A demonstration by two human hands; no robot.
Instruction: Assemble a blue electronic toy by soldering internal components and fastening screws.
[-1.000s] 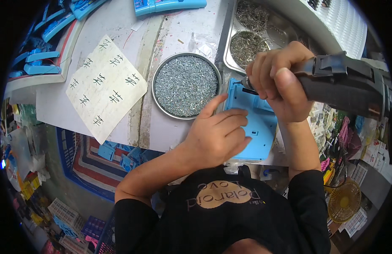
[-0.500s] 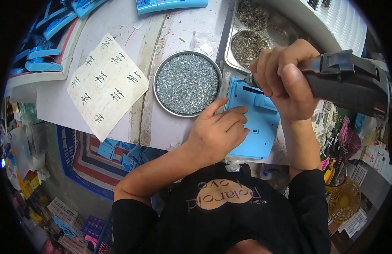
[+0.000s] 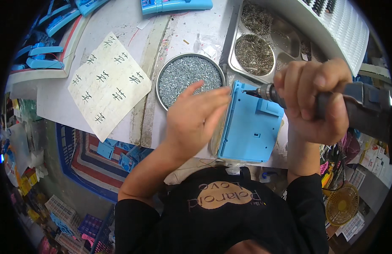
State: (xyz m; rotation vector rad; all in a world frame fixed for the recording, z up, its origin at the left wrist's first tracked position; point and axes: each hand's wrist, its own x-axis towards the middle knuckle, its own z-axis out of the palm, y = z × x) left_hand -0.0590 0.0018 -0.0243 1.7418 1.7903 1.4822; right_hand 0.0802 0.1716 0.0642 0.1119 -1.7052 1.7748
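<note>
My right hand (image 3: 310,99) grips a dark power screwdriver (image 3: 367,108), held sideways. Its bit reaches over the upper left corner of a light blue plastic panel (image 3: 242,131), though contact is hard to judge. The panel lies on the table in front of me, with small holes and a raised block near its right edge. My left hand (image 3: 191,114) is open, fingers stretched out over the lower right part of a round metal dish (image 3: 157,84). Short silvery screws (image 3: 179,74) fill that dish. Nothing shows between the left fingers, which are apart from the panel.
Behind the panel sits a metal compartment tray (image 3: 232,55) with piles of small metal parts. A handwritten paper sheet (image 3: 107,89) lies to the left. Blue plastic parts (image 3: 177,5) rest at the back and left. Below the table edge stands a blue basket (image 3: 65,152).
My left hand has lifted off the panel and moved left over the screw dish. The screwdriver has shifted right and toward me, its bit now farther from the panel's edge.
</note>
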